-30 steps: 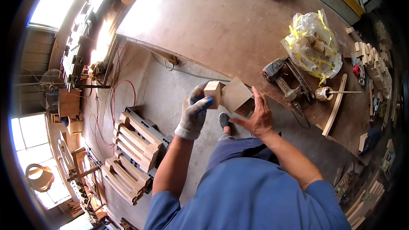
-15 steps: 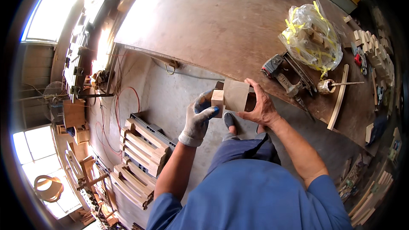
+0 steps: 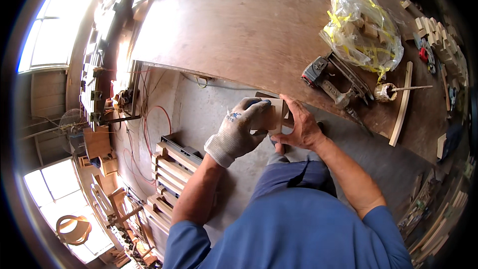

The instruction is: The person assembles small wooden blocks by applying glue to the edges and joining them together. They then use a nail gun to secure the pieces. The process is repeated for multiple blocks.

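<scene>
Over the gap at the bench's near edge, both hands hold light wooden pieces. My left hand (image 3: 241, 128), in a whitish knit glove with blue fingertips, is closed round a wooden block (image 3: 270, 118) and covers most of it. From the other side, my bare right hand (image 3: 304, 127) grips the edge of a flat, squarish wooden piece (image 3: 282, 110), thumb below and fingers above. The two pieces lie against each other or overlap; which cannot be told. A strip of something dark brown shows just beyond them.
On the brown workbench (image 3: 224, 35) lie a nail gun (image 3: 334, 80), a clear plastic bag with yellow tape (image 3: 366, 32), a pot with a stick (image 3: 384, 92) and a wood strip (image 3: 403, 107). Stacked wooden slats (image 3: 174, 172) stand on the floor at left.
My left hand has turned over the block, its fingers now across the top and hiding most of it. My right hand keeps its grip on the squarish piece. The view has shifted slightly.
</scene>
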Action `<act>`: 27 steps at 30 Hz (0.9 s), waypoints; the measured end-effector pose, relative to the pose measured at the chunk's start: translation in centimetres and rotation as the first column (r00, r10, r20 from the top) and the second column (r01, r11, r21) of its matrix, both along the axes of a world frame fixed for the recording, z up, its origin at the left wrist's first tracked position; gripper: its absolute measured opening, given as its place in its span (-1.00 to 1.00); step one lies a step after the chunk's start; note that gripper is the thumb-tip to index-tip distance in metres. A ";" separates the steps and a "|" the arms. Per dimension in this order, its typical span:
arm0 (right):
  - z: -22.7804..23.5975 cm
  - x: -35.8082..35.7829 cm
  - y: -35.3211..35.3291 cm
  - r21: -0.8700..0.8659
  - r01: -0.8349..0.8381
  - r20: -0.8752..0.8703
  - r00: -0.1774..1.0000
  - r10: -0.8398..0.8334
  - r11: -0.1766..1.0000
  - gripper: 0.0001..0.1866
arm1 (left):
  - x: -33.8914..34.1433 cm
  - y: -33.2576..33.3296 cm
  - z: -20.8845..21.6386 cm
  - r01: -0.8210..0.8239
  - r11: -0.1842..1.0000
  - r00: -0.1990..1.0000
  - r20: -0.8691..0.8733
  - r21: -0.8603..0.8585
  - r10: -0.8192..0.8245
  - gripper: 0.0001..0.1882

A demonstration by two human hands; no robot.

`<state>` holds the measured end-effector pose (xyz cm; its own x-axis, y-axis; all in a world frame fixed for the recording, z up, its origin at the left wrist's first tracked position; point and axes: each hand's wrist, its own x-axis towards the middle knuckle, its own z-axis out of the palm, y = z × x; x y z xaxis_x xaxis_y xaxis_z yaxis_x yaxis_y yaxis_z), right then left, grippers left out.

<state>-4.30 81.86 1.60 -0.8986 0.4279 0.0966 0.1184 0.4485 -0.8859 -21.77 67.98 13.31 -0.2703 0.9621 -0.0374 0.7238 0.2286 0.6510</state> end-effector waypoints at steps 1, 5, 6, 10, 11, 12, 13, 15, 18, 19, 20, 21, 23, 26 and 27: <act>-0.1 0.1 0.1 0.003 0.000 -0.012 1.000 0.000 1.000 0.23 | -0.2 0.2 0.0 0.026 1.000 1.000 -0.015 0.004 -0.026 -0.25; -0.1 0.1 0.1 -0.009 -0.003 -0.041 0.999 0.003 1.000 0.23 | -0.6 0.6 -0.1 0.052 0.998 0.998 -0.025 -0.023 -0.053 -0.25; 0.1 0.1 0.1 -0.018 -0.003 -0.044 0.999 0.002 1.000 0.23 | -0.6 0.6 -0.2 0.051 0.998 0.998 -0.027 -0.028 -0.051 -0.25; 0.2 -0.1 0.2 -0.024 0.002 -0.051 0.999 -0.003 1.000 0.24 | -0.5 0.9 0.0 0.040 0.998 0.999 -0.023 -0.042 -0.041 -0.25; 0.3 0.0 0.2 -0.024 0.001 -0.045 0.999 -0.002 1.000 0.24 | -0.5 0.9 0.0 0.036 0.998 0.999 -0.025 -0.049 -0.037 -0.25; 0.4 0.0 0.2 -0.021 0.001 -0.040 0.999 -0.002 1.000 0.24 | -0.5 0.9 0.1 0.032 0.998 0.999 -0.027 -0.055 -0.034 -0.25; 0.4 0.0 0.2 -0.023 0.001 -0.039 0.999 -0.002 1.000 0.24 | -0.5 1.0 0.1 0.029 0.998 0.999 -0.029 -0.060 -0.031 -0.25; 0.4 0.0 0.1 -0.025 0.002 -0.038 0.999 -0.003 1.000 0.23 | -0.5 1.0 0.1 0.035 0.997 0.998 -0.042 -0.066 -0.038 -0.25; 0.4 -0.1 0.2 -0.037 -0.001 -0.038 0.999 -0.001 0.999 0.23 | -0.4 1.1 0.3 0.035 0.997 0.998 -0.051 -0.065 -0.039 -0.25; 0.4 -0.1 0.2 -0.036 0.000 -0.034 0.999 -0.001 0.999 0.23 | -0.4 1.2 0.3 0.034 0.997 0.998 -0.052 -0.064 -0.037 -0.25; 0.5 -0.1 0.2 -0.034 0.000 -0.029 1.000 -0.001 0.999 0.24 | -0.5 1.2 0.2 0.036 0.998 0.998 -0.054 -0.060 -0.039 -0.26; 0.5 -0.1 0.2 -0.033 0.001 -0.025 1.000 -0.002 0.999 0.24 | -0.5 1.2 0.2 0.039 0.998 0.998 -0.055 -0.056 -0.042 -0.26; 0.4 -0.1 0.2 -0.030 0.002 -0.032 0.999 -0.003 1.000 0.24 | -0.5 1.2 0.1 0.045 0.998 0.997 -0.059 -0.048 -0.048 -0.26; 0.4 -0.2 0.3 -0.030 0.002 -0.043 0.999 -0.003 1.000 0.24 | -0.6 1.2 0.0 0.043 0.998 0.998 -0.050 -0.056 -0.046 -0.28; 0.4 -0.2 0.3 -0.030 0.001 -0.047 0.999 -0.002 1.000 0.24 | -0.5 1.1 -0.1 0.035 0.997 0.999 -0.034 -0.068 -0.037 -0.29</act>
<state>-4.47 82.17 2.01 -0.8927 0.4327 0.1258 0.0770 0.4215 -0.9036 -22.32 69.08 13.26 -0.2378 0.9668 -0.0934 0.7544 0.2444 0.6092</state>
